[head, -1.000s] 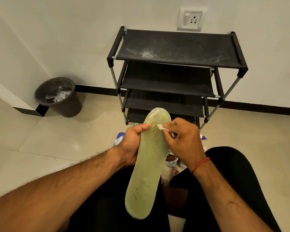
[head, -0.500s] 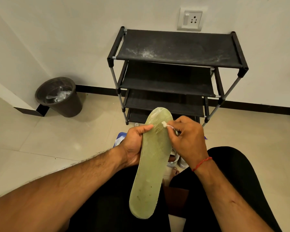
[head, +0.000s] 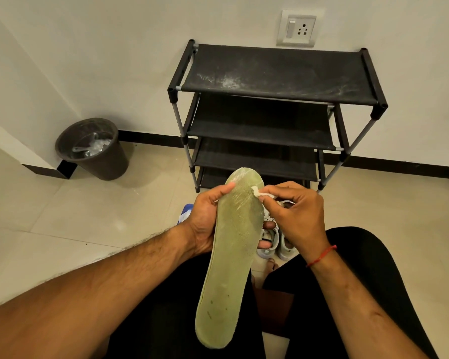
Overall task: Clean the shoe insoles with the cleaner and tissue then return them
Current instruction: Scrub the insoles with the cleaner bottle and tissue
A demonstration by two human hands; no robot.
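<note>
I can read no words, brand, number or sign here. The insole (head: 231, 255) in my grip bears only small dark specks that I cannot make out, and the wall socket (head: 297, 28) at twelve o'clock shows no legible lettering.

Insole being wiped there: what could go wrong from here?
The tissue is a tiny wad pinched in the right hand; it may shred or slip and stop cleaning the insole. The left hand grips only the toe half, so the free heel end might bend or twist away under pressure.
</note>
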